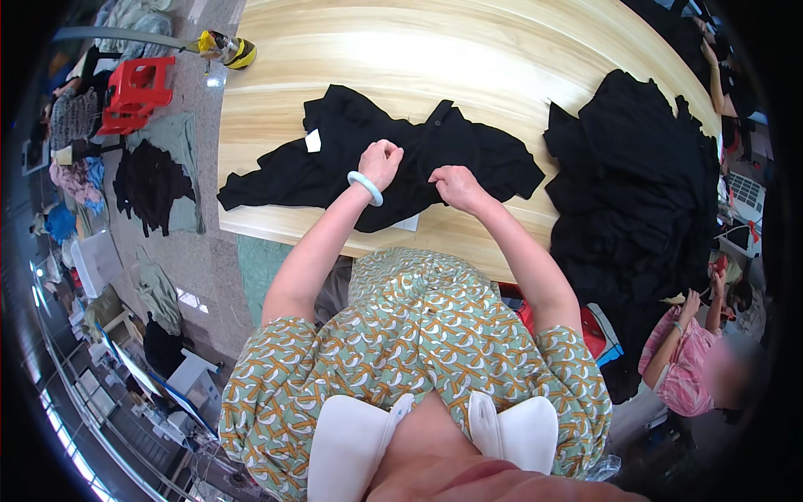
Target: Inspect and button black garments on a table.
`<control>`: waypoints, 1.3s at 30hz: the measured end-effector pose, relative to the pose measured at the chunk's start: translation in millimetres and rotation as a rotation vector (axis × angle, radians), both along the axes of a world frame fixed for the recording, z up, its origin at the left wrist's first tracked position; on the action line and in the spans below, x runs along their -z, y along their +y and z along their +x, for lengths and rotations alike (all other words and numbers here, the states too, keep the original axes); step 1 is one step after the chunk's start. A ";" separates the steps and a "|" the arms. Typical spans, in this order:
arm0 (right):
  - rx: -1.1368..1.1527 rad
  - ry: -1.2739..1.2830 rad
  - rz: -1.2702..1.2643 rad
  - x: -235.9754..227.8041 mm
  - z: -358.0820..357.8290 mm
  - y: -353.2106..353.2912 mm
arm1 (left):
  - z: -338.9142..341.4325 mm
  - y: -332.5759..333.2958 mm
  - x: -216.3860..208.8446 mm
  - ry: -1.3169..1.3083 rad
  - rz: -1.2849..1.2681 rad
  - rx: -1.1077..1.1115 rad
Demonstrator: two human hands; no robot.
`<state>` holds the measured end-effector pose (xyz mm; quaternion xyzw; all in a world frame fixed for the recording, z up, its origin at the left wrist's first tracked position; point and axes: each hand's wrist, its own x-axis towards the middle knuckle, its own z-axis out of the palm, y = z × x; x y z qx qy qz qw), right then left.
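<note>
A black garment [493,155] lies spread on the table in front of me, a sleeve-like part stretching to the left. On its left part sits a small white tag [313,140], and a button shows near its top edge. My left hand [382,164], with a pale bangle [365,189] on its wrist, is over the garment's middle, fingers curled and pinched together; anything between them is too small to see. My right hand [457,186] is closed, its fingertips pinching the black cloth just to the right.
A big heap of black garments [627,176] covers the table's [401,42] right side. A yellow-and-black taped object [227,50] is at the far left corner. A red stool [138,94] and clothes lie beyond the left edge. A person in pink [682,360] is at the right.
</note>
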<state>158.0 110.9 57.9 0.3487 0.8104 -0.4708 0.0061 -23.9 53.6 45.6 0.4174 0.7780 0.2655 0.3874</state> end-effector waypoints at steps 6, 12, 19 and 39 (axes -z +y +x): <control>-0.108 -0.045 0.015 -5.7 10.3 -4.8 | 22.8 18.0 -12.3 0.170 -0.335 0.260; -0.101 0.015 0.133 4.0 7.6 -15.5 | 23.3 12.3 6.1 0.252 -0.317 0.372; 0.066 0.154 0.123 -11.9 -9.6 -14.0 | 1.0 0.5 -16.8 -0.400 -0.121 0.046; 0.251 0.178 -0.040 -19.4 -27.5 -21.7 | 4.2 -13.6 -23.8 -0.248 -0.185 0.091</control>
